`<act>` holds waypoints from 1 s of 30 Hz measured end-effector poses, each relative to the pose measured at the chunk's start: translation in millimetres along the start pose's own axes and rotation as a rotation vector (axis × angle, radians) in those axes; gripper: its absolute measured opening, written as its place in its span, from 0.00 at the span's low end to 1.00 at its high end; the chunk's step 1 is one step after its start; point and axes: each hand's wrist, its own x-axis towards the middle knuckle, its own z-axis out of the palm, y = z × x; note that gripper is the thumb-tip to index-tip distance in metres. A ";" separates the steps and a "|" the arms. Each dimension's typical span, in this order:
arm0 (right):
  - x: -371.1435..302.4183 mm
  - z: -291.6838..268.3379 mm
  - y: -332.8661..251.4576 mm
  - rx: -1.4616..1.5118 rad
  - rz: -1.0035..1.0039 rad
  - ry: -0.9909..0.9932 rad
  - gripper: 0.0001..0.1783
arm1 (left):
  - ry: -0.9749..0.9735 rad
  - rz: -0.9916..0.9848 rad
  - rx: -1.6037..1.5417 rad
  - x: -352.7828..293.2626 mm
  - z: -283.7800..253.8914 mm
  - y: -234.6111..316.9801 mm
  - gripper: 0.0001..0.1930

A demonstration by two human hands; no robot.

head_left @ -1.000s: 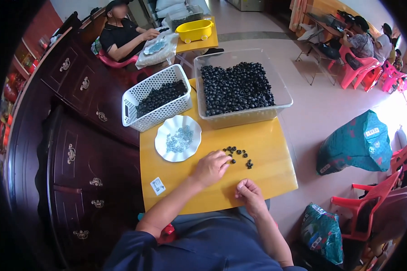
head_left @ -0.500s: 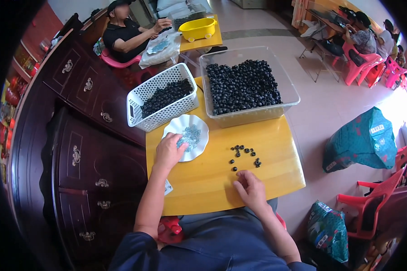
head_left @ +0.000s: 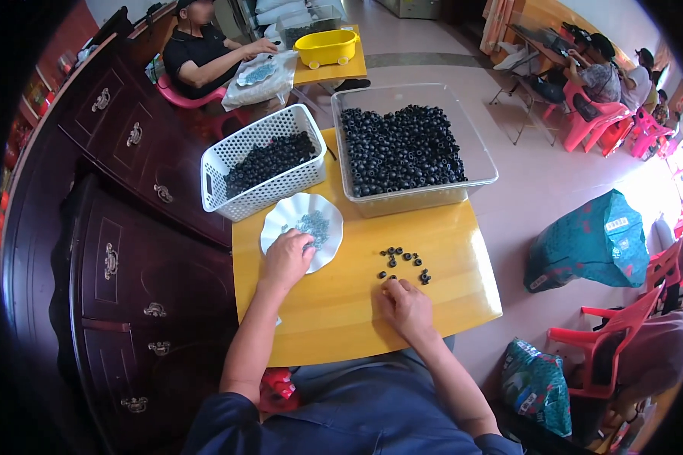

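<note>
On the yellow table, a white scalloped plate (head_left: 330,246) carries a heap of tiny clear bluish pieces (head_left: 313,226). My left hand (head_left: 287,259) reaches over its near edge, fingers bent together among those pieces. A small dark spot shows at its fingertips, too small to name. To the right, my right hand (head_left: 407,308) rests low over the tabletop with its fingers curled in. Its fingertips close on a small black ring (head_left: 392,278), partly covered by them. Several loose black rings (head_left: 407,256) lie scattered just beyond that hand.
Behind the plate stand a white perforated basket (head_left: 262,191) and a large clear bin (head_left: 410,199), both holding many black rings. Dark drawers (head_left: 159,250) line the left side. A teal bag (head_left: 588,243) and a pink chair (head_left: 622,341) are on the right. A person sits beyond the basket.
My right hand has moved slightly forward and curled its fingers onto a black ring. My left hand has shifted a little and bent deeper over the bluish pieces. The whole view has slid slightly.
</note>
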 end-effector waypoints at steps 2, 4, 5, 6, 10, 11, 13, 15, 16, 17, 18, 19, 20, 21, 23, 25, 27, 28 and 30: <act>1.3 -7.4 -2.9 0.053 0.009 0.060 0.08 | 0.011 0.003 -0.023 -1.8 -0.6 -2.4 0.09; 7.0 -11.9 7.4 0.039 0.001 0.086 0.09 | 0.022 0.013 -0.048 -2.6 -1.4 -1.3 0.09; 11.1 -15.0 12.4 0.032 -0.008 0.114 0.09 | 0.033 0.023 -0.053 -3.3 -2.4 -0.4 0.09; 16.0 -18.9 14.9 0.027 -0.010 0.113 0.09 | 0.043 0.033 -0.057 -3.7 -3.2 0.7 0.09; 40.7 -37.0 17.4 -0.162 -0.006 0.133 0.13 | 0.077 0.040 -0.108 -7.2 -8.3 6.9 0.09; 46.0 -40.1 14.2 -0.228 0.027 0.092 0.13 | 0.091 0.064 -0.120 -8.9 -10.1 8.9 0.09; 51.4 -41.5 14.2 -0.299 0.059 0.053 0.13 | 0.107 0.087 -0.136 -12.2 -11.8 12.9 0.09; 55.6 -36.7 21.8 -0.349 0.078 0.020 0.13 | 0.126 0.133 -0.176 -15.8 -12.3 17.3 0.08; 56.8 -35.2 24.7 -0.352 0.075 0.021 0.13 | 0.129 0.132 -0.178 -17.6 -13.1 20.0 0.08; 58.0 -34.1 27.4 -0.364 0.081 0.008 0.12 | 0.130 0.145 -0.192 -19.2 -14.3 23.4 0.08; 59.2 -32.8 28.7 -0.373 0.085 -0.007 0.12 | 0.131 0.154 -0.203 -21.7 -16.0 26.6 0.08; 60.2 -32.1 29.8 -0.374 0.082 -0.007 0.12 | 0.132 0.145 -0.223 -23.3 -18.0 31.3 0.08; 61.1 -32.1 30.7 -0.388 0.076 -0.002 0.11 | 0.135 0.146 -0.224 -24.7 -18.2 34.7 0.08; 62.7 -32.3 30.7 -0.400 0.068 0.002 0.10 | 0.141 0.166 -0.242 -26.4 -18.4 37.4 0.08; 62.3 -34.3 30.4 -0.418 0.052 0.021 0.10 | 0.152 0.192 -0.296 -30.0 -14.4 44.0 0.08; 61.8 -38.7 23.6 -0.431 0.028 0.034 0.11 | 0.152 0.193 -0.348 -33.8 -12.6 55.0 0.08; 54.7 -50.3 12.4 -0.339 -0.036 0.172 0.11 | 0.140 0.208 -0.426 -35.6 -11.6 67.5 0.08; 50.9 -54.5 5.3 -0.335 -0.044 0.168 0.11 | 0.144 0.200 -0.422 -36.7 -11.3 73.5 0.08; 43.3 -62.4 -7.9 -0.124 -0.096 0.191 0.11 | 0.100 0.163 -0.596 -36.8 -9.6 86.7 0.07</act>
